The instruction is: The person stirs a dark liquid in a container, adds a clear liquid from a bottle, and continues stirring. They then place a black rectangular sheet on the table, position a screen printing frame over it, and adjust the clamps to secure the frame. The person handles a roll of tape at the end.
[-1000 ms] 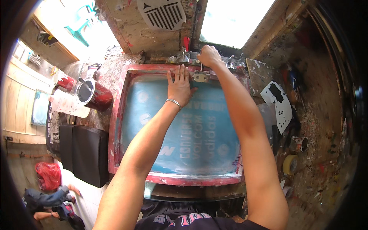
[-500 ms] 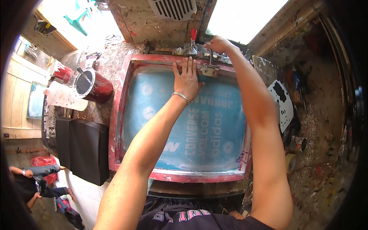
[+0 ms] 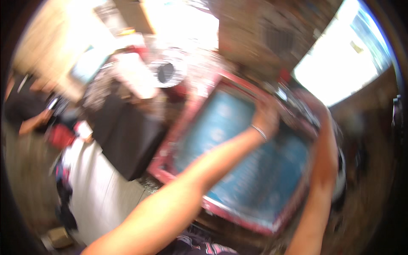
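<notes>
A screen-printing frame with a red wooden border and blue mesh [image 3: 208, 131] lies tilted across the middle of the view, smeared by motion. Pale printed shapes show faintly on the mesh. My left hand [image 3: 267, 114], with a bracelet at its wrist, lies over the frame's far edge, fingers stretched out as far as the blur shows. Beside it, at the far right corner, is my right hand [image 3: 312, 102], next to the metal clamp hardware [image 3: 282, 93]. Blur hides its fingers and whatever is in them. A red clamp handle [image 3: 284, 76] stands between the hands.
Left of the frame are a paint bucket [image 3: 176, 80], a pale plastic container [image 3: 135, 75] and a folded black panel or case [image 3: 127, 136]. Another person [image 3: 32, 102] in dark clothing sits at the far left. A bright window [image 3: 340, 55] is at the upper right.
The whole view has swung left, so the frame appears turned and shifted right. My left hand stays at its far edge; my right hand remains near the clamp hardware, now blurred.
</notes>
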`<action>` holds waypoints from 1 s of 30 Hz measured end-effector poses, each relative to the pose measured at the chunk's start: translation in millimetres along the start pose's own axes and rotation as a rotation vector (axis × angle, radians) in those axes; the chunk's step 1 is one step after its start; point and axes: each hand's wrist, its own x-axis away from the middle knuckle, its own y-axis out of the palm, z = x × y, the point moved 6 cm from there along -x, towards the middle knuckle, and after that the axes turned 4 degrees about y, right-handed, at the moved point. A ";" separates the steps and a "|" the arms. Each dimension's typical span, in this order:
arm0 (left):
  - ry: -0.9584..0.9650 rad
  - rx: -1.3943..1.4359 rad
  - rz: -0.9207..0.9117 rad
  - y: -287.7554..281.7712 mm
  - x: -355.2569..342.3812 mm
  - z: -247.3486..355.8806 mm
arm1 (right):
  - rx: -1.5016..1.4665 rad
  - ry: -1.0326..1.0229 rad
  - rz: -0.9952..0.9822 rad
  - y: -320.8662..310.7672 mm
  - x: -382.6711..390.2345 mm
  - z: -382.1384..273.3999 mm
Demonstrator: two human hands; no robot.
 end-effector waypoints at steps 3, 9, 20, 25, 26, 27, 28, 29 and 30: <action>0.123 -0.247 0.030 58.7 -3.3 19.6 | 0.203 -0.174 0.123 -18.6 30.9 17.3; 0.085 -0.399 -0.250 58.0 6.4 22.6 | 0.317 0.192 0.301 -11.1 12.6 33.6; 0.099 -0.338 -0.288 51.7 -3.4 31.8 | 0.426 -0.021 0.439 -20.9 14.1 26.2; 0.084 -0.443 -0.201 55.5 -0.9 22.5 | 0.337 -0.370 0.411 -20.8 0.8 43.7; 0.097 -0.449 -0.228 55.1 -2.5 28.0 | 0.283 -0.412 0.411 -23.5 5.0 51.3; 0.083 -0.452 -0.258 51.8 1.2 23.3 | 0.181 -0.335 0.383 -10.7 8.0 44.1; 0.075 -0.446 -0.284 48.7 3.5 24.1 | 0.089 -0.251 0.359 -4.8 16.3 35.3; 0.088 -0.433 -0.302 44.4 3.6 31.6 | 0.119 -0.196 0.339 -8.7 25.1 33.8; 0.105 -0.426 -0.319 38.3 2.8 38.4 | 0.144 -0.144 0.324 -13.9 31.9 33.5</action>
